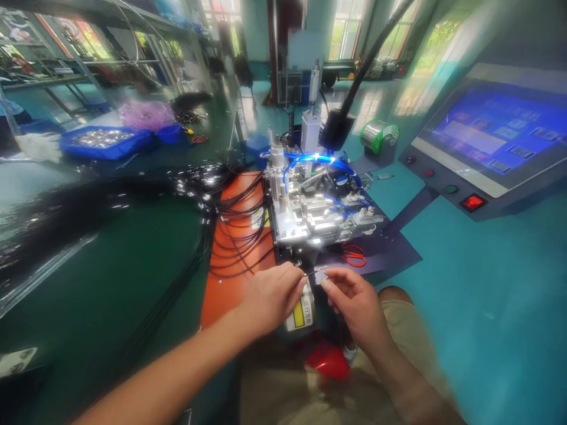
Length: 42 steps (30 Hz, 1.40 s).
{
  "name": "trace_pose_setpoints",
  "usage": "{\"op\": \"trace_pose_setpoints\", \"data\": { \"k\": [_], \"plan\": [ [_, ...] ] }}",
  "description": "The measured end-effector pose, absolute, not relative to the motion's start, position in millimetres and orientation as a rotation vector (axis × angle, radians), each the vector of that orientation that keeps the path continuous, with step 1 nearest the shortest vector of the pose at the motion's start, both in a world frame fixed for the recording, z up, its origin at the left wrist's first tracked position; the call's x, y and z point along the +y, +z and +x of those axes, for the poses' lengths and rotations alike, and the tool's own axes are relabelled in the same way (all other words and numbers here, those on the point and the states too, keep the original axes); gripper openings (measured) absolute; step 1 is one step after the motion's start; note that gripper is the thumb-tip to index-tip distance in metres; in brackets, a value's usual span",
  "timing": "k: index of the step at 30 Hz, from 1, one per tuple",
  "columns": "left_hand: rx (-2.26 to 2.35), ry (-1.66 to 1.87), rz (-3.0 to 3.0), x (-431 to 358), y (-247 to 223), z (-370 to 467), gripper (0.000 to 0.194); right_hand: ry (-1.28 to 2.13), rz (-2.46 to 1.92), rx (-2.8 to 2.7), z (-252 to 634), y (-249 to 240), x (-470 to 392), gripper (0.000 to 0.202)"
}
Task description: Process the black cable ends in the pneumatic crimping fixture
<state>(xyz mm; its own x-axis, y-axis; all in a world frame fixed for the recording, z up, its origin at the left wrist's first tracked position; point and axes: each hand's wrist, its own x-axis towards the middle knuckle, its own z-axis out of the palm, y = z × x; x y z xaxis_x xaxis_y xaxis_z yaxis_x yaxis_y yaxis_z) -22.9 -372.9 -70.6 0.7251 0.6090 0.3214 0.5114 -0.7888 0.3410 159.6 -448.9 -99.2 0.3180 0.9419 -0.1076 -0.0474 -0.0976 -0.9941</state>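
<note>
My left hand (275, 295) is closed in a pinch on a thin black cable (312, 273), just in front of the metal machine (319, 206). Facing it, my right hand (354, 298) pinches at the cable's pale tip; whether it holds the tip itself or a small part is too small to tell. Many black cables (234, 236) lie looped over the orange board (210, 301) left of the machine. Red-handled scissors (354, 255) rest on the dark base at the machine's front right.
A screen panel (500, 130) with buttons stands at the right. Behind the machine is a solder spool (378, 136). A blue tray (104, 143) of small metal parts sits at the back left, with a black cable bundle (110, 200) nearer.
</note>
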Motion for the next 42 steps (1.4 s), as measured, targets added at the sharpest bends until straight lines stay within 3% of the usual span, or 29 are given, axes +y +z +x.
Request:
{"op": "trace_pose_setpoints", "data": {
  "k": [5,13,20,24,35,42],
  "plan": [
    [0.883,0.627,2.711,-372,-75,-24,0.024,0.797,-1.522,-1.013,157,-95,-450,0.030],
    [0.937,0.639,2.790,-375,-73,-22,0.028,0.684,-1.568,-1.079,148,-86,-446,0.024],
    [0.957,0.717,2.910,-379,-76,-20,0.023,0.080,-1.585,-1.443,141,-95,-443,0.015],
    [1.001,0.665,2.853,-379,-78,-19,0.030,-0.073,-1.543,-1.633,136,-96,-435,0.018],
    [1.039,0.643,2.631,-378,-82,-20,0.028,0.259,-1.584,-1.383,165,-84,-442,0.013],
    [1.030,0.681,2.617,-379,-79,-20,0.028,0.408,-1.506,-1.441,155,-91,-444,0.021]
  ]
}}
